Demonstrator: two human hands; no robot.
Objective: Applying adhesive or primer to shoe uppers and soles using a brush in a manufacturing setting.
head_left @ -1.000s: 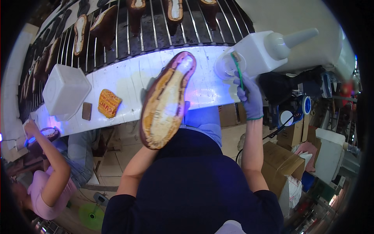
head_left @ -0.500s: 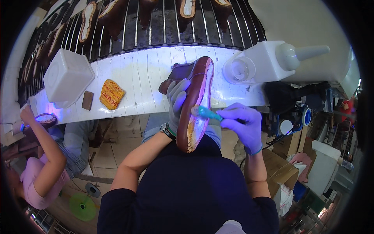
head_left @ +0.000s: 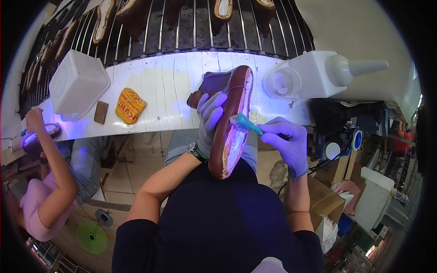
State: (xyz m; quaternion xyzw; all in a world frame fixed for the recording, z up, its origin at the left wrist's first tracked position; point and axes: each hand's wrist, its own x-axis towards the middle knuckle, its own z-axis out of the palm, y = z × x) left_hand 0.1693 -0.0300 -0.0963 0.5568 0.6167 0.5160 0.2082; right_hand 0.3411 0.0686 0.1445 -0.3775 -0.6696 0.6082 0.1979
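My left hand (head_left: 210, 119), in a pale glove, grips a brown leather shoe (head_left: 221, 141) by its side. The shoe is tilted so its pale, unsoled bottom faces right, and its shaft lies against the white bench. With my gloved right hand (head_left: 288, 141) I pinch a small brush by its teal handle (head_left: 249, 124). The bristles touch the shoe's bottom about midway along, and a wet-looking whitish layer shows there. Beyond my right hand, a clear cup (head_left: 284, 82) stands beside a white plastic bottle (head_left: 314, 73) with a long spout.
A bench (head_left: 168, 100) runs across in front of me, bearing a white tub (head_left: 77, 84), a small brown block (head_left: 101, 112) and a yellow packet (head_left: 130, 106). Past it, a metal-bar rack (head_left: 195, 32) holds several shoes. At the left, another person (head_left: 59, 182) handles a shoe.
The brush has moved a little away from me along the shoe's bottom. The yellowish patch near the close end now looks paler. My left hand keeps its grip.
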